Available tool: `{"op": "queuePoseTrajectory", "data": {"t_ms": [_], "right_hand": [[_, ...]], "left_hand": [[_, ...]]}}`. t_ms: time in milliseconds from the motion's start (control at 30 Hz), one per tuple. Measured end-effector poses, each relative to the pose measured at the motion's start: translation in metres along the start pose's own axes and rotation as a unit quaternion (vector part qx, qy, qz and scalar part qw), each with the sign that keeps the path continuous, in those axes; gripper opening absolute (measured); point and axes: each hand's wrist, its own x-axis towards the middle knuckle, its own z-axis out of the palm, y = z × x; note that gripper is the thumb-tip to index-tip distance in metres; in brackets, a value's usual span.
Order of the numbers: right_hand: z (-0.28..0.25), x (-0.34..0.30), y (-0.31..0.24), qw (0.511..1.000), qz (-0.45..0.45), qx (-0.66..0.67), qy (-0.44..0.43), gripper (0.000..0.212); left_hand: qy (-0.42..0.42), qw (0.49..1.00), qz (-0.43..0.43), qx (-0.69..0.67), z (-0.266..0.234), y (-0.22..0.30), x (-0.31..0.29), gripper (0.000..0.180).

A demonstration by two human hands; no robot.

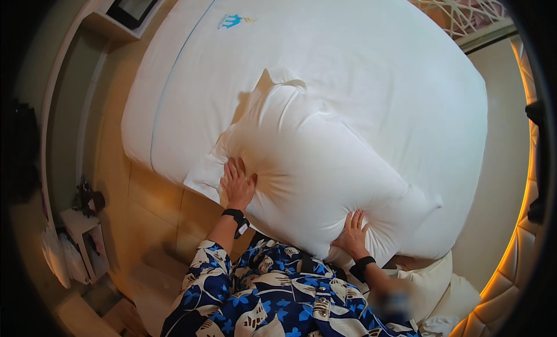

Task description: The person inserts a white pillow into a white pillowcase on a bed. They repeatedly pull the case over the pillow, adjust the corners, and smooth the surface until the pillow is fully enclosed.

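Note:
A plump white pillow in a white case lies on the near side of the bed, in front of me. Its far end has a loose open-looking flap. My left hand rests on the pillow's left edge, fingers spread and pressing in. Against the near right part of the pillow, my right hand pushes with its fingers stretched out, and creases run from it across the cloth. Both wrists wear black bands.
Under the pillow is a bed with a white cover, a blue line and a small printed emblem. Several more pillows lie at the lower right, beside a padded, lit headboard. White shelf units stand along the left wall, past the tan floor.

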Motion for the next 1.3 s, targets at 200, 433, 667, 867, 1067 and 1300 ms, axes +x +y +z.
{"op": "queuePoseTrajectory", "data": {"t_ms": [200,433,667,867,1067,1300], "right_hand": [[0.008,0.013,-0.005,0.999,0.044,0.010,-0.012,0.128],[0.029,0.018,-0.001,0.997,0.065,0.009,0.028,0.122],[0.039,0.017,-0.005,0.995,0.072,-0.008,0.064,0.119],[0.031,0.020,0.000,0.994,0.076,0.030,0.075,0.121],[0.038,0.027,0.005,0.994,0.066,0.044,0.080,0.123],[0.041,0.024,0.004,0.991,0.046,0.073,0.103,0.123]], "left_hand": [[-0.041,0.996,0.002,-0.077,-0.035,0.004,0.004,0.069],[0.080,0.959,0.271,-0.016,-0.095,0.122,0.055,0.067],[-0.103,0.954,0.251,0.127,-0.035,0.139,0.101,0.066],[-0.142,0.955,0.214,0.148,-0.024,0.146,0.121,0.071],[-0.116,0.964,0.151,0.185,-0.043,0.148,0.159,0.074],[-0.084,0.992,0.025,-0.091,-0.071,0.127,0.217,0.086]]}}
